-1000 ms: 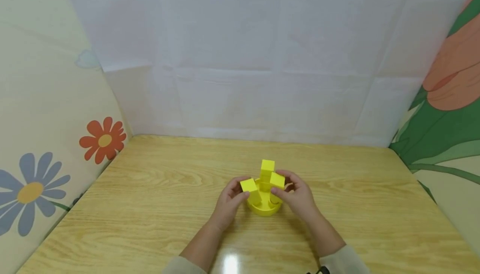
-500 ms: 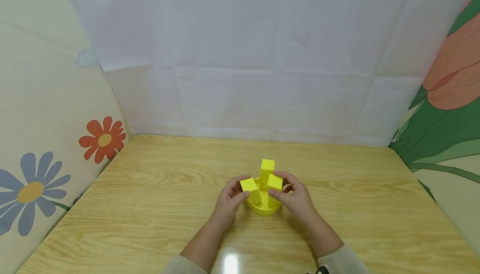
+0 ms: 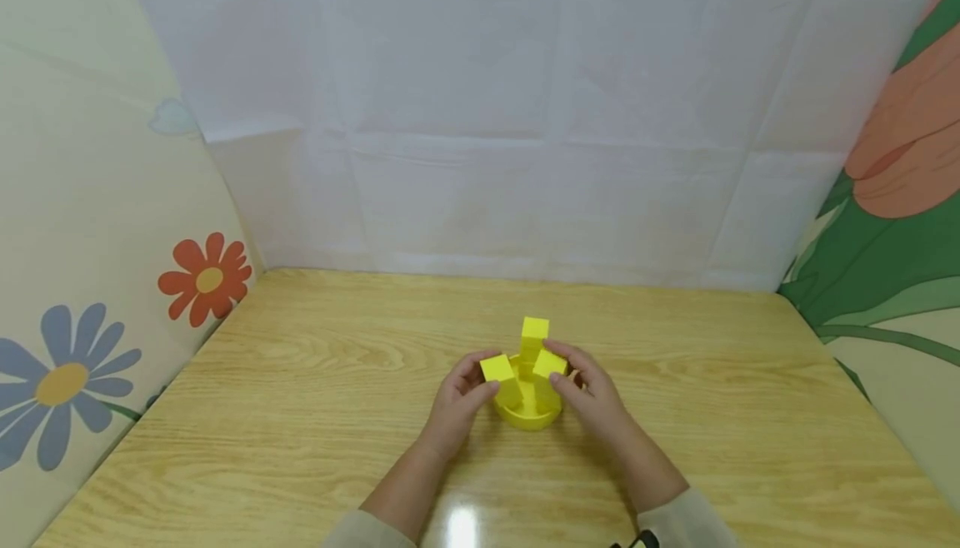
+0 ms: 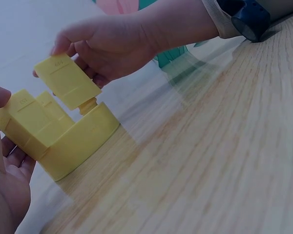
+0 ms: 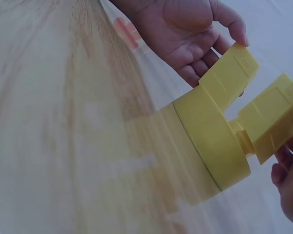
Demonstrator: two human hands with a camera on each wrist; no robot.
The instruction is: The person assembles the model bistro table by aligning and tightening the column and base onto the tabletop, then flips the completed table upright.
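A low round yellow dish (image 3: 528,423) sits on the table, with three yellow rectangular blocks standing up from it. My left hand (image 3: 452,406) grips the left block (image 3: 507,381), thumb in front and fingers behind. Pinched by my right hand (image 3: 600,398) is the right block (image 3: 547,381), tilted outward. In the right wrist view that right block (image 5: 271,114) has a narrow ridged neck at its lower end, at the dish's rim; how it joins the dish is hidden. The back block (image 3: 535,338) stands untouched. Small raised marks on the blocks are too blurred to read.
The wood-grain table (image 3: 337,365) extends around the dish. A white sheet (image 3: 465,115) hangs behind it. Flower-printed cloths (image 3: 97,198) flank both sides. A dark watch (image 4: 251,19) is on the right wrist.
The right block has shifted slightly left, toward the dish's middle. My right thumb has moved a little on its face. My left hand and the left block have stayed put.
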